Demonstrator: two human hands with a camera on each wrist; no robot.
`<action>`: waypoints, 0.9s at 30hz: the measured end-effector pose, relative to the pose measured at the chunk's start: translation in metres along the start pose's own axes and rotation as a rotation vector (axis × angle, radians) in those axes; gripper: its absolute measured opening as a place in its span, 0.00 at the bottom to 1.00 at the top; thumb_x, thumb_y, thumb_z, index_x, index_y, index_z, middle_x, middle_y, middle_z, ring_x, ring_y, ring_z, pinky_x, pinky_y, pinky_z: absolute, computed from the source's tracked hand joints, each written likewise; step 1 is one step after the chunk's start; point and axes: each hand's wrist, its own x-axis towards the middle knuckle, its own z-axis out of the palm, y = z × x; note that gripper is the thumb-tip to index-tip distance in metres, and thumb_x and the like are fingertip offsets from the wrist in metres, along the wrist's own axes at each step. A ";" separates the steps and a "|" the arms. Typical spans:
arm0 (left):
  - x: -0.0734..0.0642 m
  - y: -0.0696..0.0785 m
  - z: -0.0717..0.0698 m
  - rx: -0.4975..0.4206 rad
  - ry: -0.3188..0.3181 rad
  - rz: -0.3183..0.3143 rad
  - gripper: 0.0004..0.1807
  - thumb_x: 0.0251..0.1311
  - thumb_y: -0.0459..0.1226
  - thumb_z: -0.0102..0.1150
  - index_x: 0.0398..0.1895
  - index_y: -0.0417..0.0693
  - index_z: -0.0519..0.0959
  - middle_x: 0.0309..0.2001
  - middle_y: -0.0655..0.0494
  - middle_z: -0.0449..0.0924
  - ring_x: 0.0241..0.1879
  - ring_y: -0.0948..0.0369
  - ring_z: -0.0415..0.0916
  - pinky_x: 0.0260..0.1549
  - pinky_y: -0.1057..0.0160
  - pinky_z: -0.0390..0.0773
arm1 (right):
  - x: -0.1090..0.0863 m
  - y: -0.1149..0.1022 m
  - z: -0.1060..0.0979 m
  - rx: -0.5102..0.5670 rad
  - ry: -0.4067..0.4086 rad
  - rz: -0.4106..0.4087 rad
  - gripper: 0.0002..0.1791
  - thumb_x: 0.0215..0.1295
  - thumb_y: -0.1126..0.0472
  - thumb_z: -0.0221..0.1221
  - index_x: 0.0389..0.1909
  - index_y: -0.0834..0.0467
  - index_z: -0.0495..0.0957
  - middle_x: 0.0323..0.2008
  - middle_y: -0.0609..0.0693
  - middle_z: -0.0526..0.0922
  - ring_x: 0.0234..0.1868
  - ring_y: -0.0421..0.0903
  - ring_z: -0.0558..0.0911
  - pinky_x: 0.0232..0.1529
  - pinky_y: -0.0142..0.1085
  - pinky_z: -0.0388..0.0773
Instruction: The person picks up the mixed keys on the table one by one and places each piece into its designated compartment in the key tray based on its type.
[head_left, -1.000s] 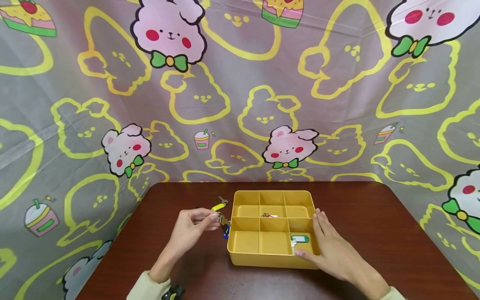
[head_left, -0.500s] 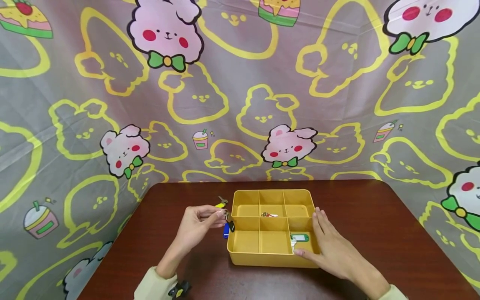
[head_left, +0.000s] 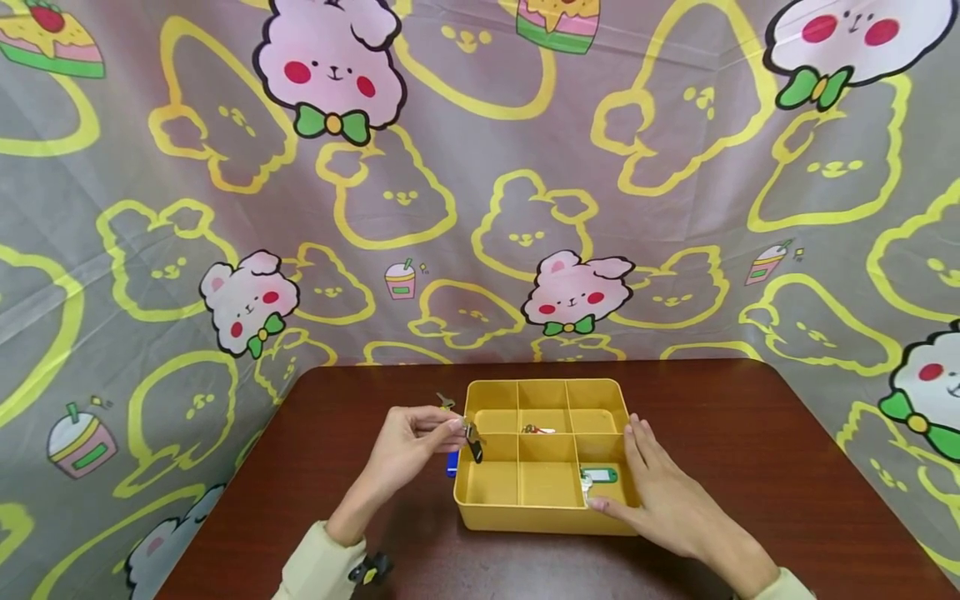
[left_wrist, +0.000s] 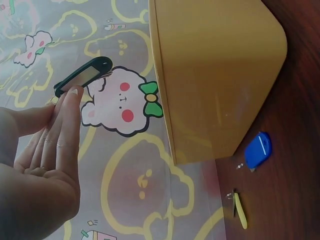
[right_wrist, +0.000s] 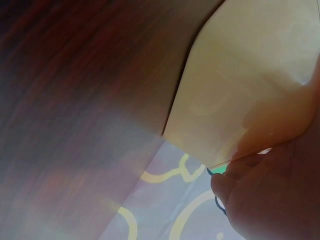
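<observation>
Between thumb and fingers my left hand (head_left: 415, 437) pinches a key with a black key tag (head_left: 474, 444), which hangs over the left wall of a yellow divided box (head_left: 547, 518). In the left wrist view the black tag (left_wrist: 82, 76) shows a pale label window. My right hand (head_left: 667, 496) rests against the box's right side, fingers along the wall and thumb over the front right corner. A green key tag (head_left: 600, 476) with a key lies in the front right compartment. Red-tagged keys (head_left: 538, 431) lie in the back middle one.
Left of the box, on the dark brown table (head_left: 750, 433), lie a blue key tag (left_wrist: 258, 151) and a yellow key tag (left_wrist: 240, 210). A patterned cloth (head_left: 465, 208) hangs behind the table.
My left hand has moved right with the black-tagged key, from left of the box to over its left wall. The right hand has stayed at the box's right side.
</observation>
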 end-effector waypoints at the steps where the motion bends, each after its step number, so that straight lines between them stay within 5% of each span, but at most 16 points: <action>1: 0.001 0.000 0.001 0.002 -0.005 -0.002 0.16 0.69 0.34 0.67 0.49 0.26 0.85 0.45 0.30 0.89 0.39 0.53 0.93 0.42 0.56 0.91 | 0.000 0.000 0.000 0.001 -0.001 0.000 0.67 0.63 0.21 0.58 0.80 0.73 0.54 0.83 0.70 0.49 0.83 0.68 0.55 0.77 0.63 0.64; 6: 0.006 0.002 0.006 0.024 -0.015 -0.015 0.15 0.68 0.35 0.68 0.49 0.29 0.86 0.43 0.34 0.90 0.39 0.52 0.93 0.40 0.58 0.91 | 0.000 0.000 0.002 0.013 -0.001 0.001 0.67 0.63 0.22 0.58 0.80 0.73 0.53 0.83 0.70 0.49 0.83 0.68 0.55 0.76 0.63 0.65; 12: 0.013 0.005 0.011 0.027 -0.048 -0.010 0.12 0.69 0.34 0.67 0.47 0.31 0.88 0.41 0.35 0.91 0.43 0.38 0.90 0.41 0.58 0.91 | -0.001 -0.001 0.001 0.016 0.004 0.001 0.66 0.63 0.22 0.59 0.80 0.73 0.53 0.83 0.70 0.49 0.84 0.67 0.54 0.75 0.63 0.65; 27: 0.029 0.014 0.019 0.068 -0.088 0.003 0.10 0.69 0.34 0.67 0.47 0.35 0.89 0.43 0.38 0.92 0.44 0.39 0.91 0.42 0.53 0.91 | 0.000 0.000 0.001 0.027 -0.001 0.007 0.67 0.63 0.22 0.58 0.80 0.72 0.52 0.84 0.69 0.48 0.84 0.67 0.53 0.75 0.64 0.65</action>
